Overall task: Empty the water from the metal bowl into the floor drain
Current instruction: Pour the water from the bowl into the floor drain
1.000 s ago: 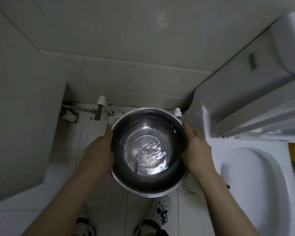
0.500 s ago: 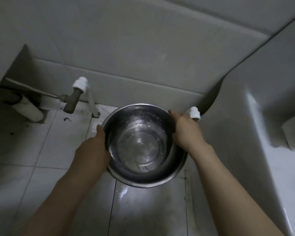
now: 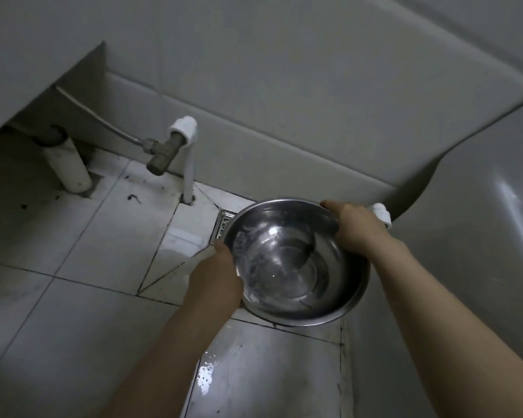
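Note:
I hold a round metal bowl (image 3: 293,260) low over the tiled floor, tilted so its far left rim dips down. Water lies in its bottom and streaks its left inner wall. My left hand (image 3: 216,280) grips the near left rim, thumb on the edge. My right hand (image 3: 352,229) grips the far right rim. A square metal floor drain (image 3: 223,224) shows just beyond the bowl's far left rim; most of it is hidden under the bowl.
A brass valve (image 3: 163,153) with a white pipe (image 3: 188,173) rises from the floor left of the drain. A thicker white pipe (image 3: 68,167) stands further left. A white toilet base (image 3: 465,236) fills the right side. Wet patches (image 3: 207,377) shine on the near tiles.
The bowl has gone lower and forward toward the wall and now tilts to the far left. The view has swung left, and the drain has come into sight.

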Motion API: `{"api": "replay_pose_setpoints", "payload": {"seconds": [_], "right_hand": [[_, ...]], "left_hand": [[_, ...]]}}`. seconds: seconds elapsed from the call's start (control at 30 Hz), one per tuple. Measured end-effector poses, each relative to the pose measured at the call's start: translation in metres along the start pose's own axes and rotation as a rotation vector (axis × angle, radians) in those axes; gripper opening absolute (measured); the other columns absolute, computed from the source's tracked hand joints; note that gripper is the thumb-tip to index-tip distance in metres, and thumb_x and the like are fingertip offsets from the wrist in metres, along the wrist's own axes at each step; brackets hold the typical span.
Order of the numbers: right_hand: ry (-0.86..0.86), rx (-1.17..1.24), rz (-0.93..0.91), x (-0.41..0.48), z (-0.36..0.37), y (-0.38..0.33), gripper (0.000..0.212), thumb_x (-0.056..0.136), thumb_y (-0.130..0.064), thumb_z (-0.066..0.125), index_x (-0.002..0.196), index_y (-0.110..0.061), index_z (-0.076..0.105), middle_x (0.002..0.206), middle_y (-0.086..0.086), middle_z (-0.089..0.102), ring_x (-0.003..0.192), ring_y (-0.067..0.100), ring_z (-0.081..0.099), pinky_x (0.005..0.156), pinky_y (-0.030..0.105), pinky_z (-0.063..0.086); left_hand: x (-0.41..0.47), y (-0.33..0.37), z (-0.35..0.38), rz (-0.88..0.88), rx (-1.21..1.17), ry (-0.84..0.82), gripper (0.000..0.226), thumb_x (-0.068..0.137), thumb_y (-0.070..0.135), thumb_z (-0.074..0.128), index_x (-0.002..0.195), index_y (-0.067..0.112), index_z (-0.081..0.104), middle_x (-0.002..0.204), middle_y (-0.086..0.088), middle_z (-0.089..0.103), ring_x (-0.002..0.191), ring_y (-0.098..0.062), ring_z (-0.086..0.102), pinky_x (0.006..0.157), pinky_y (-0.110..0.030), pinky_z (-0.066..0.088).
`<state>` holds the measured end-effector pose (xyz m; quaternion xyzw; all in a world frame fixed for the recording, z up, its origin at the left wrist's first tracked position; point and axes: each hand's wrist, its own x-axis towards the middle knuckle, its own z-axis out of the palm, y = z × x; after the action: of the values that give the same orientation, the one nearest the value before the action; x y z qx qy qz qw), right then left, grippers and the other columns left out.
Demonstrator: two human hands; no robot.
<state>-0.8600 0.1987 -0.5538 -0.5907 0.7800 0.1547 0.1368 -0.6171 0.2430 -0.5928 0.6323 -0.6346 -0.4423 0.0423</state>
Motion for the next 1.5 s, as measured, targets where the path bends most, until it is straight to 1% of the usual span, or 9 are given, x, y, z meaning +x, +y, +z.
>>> {"api": "replay_pose_setpoints", "payload": {"seconds": [0.07,0.27,0.47,0.57,0.73,0.83,1.07,1.27,1.5], "right_hand": [[0.001,-0.036,0.01,0.0,0.0,0.002,0.056,0.087,-0.014,0.055,0.139,-0.034,0.047,0.129,0.009,0.063,0.117,0.031,0.059,0.085,0.033,0.039],[0.023,-0.095,0.049,0.001,-0.001,0.002,0.049,0.091,-0.024,0.056,0.136,-0.04,0.047,0.128,0.003,0.065,0.114,0.03,0.058,0.077,0.027,0.029],[-0.023,-0.151,0.054,0.009,-0.011,0.003,0.059,0.087,-0.02,0.054,0.14,-0.041,0.042,0.134,0.002,0.061,0.121,0.027,0.058,0.095,0.037,0.039],[-0.031,-0.105,0.039,0.012,-0.013,0.004,0.056,0.087,-0.02,0.055,0.138,-0.04,0.044,0.132,0.004,0.06,0.118,0.032,0.058,0.092,0.04,0.044],[-0.009,-0.097,0.038,0.017,-0.017,0.003,0.068,0.087,-0.019,0.057,0.148,-0.04,0.035,0.136,0.008,0.054,0.12,0.037,0.056,0.093,0.045,0.049],[-0.006,-0.114,0.034,0.021,-0.019,0.005,0.07,0.088,-0.018,0.058,0.149,-0.041,0.032,0.135,0.009,0.053,0.119,0.039,0.056,0.091,0.046,0.05],[0.0,-0.192,0.02,0.028,-0.029,0.005,0.07,0.09,-0.018,0.058,0.151,-0.04,0.03,0.134,0.009,0.053,0.119,0.038,0.056,0.087,0.045,0.05],[-0.042,-0.228,0.014,0.032,-0.038,0.003,0.072,0.089,-0.021,0.06,0.152,-0.037,0.029,0.139,0.01,0.052,0.124,0.036,0.054,0.092,0.044,0.049],[-0.036,-0.263,0.025,0.032,-0.048,0.003,0.071,0.088,-0.014,0.057,0.151,-0.038,0.033,0.138,0.01,0.054,0.123,0.035,0.054,0.093,0.043,0.051]], "left_hand": [[0.002,0.0,0.003,0.007,-0.043,-0.002,0.056,0.095,0.015,0.049,0.145,0.001,0.027,0.11,-0.015,0.068,0.097,-0.029,0.068,0.084,-0.036,0.057],[0.006,0.004,0.004,0.003,-0.088,0.004,0.041,0.097,0.021,0.048,0.134,0.005,0.038,0.107,-0.013,0.07,0.097,-0.029,0.068,0.085,-0.037,0.056],[0.014,0.005,0.007,-0.004,-0.158,-0.023,0.046,0.096,0.013,0.049,0.139,0.007,0.034,0.106,-0.015,0.07,0.094,-0.032,0.07,0.084,-0.043,0.059],[0.018,0.005,0.007,-0.006,-0.133,-0.011,0.053,0.096,0.013,0.047,0.145,0.007,0.028,0.11,-0.016,0.07,0.098,-0.033,0.069,0.088,-0.044,0.057],[0.022,0.01,0.008,-0.002,-0.191,0.009,0.049,0.098,0.023,0.045,0.143,0.01,0.03,0.105,-0.012,0.071,0.094,-0.031,0.07,0.089,-0.046,0.056],[0.023,0.012,0.014,0.008,-0.243,0.057,0.04,0.098,0.028,0.044,0.135,0.014,0.037,0.095,-0.004,0.07,0.085,-0.026,0.069,0.082,-0.038,0.056],[0.026,0.014,0.024,-0.032,-0.277,0.067,0.052,0.096,0.018,0.05,0.144,0.018,0.031,0.105,-0.006,0.069,0.096,-0.023,0.066,0.071,-0.025,0.045],[0.031,0.017,0.02,-0.044,-0.315,0.059,0.047,0.097,0.021,0.047,0.141,0.018,0.034,0.106,-0.006,0.069,0.096,-0.025,0.066,0.083,-0.033,0.054],[0.033,0.021,0.019,-0.044,-0.252,0.066,0.056,0.094,0.011,0.046,0.147,0.015,0.028,0.114,-0.012,0.065,0.107,-0.029,0.062,0.08,-0.031,0.047]]}}
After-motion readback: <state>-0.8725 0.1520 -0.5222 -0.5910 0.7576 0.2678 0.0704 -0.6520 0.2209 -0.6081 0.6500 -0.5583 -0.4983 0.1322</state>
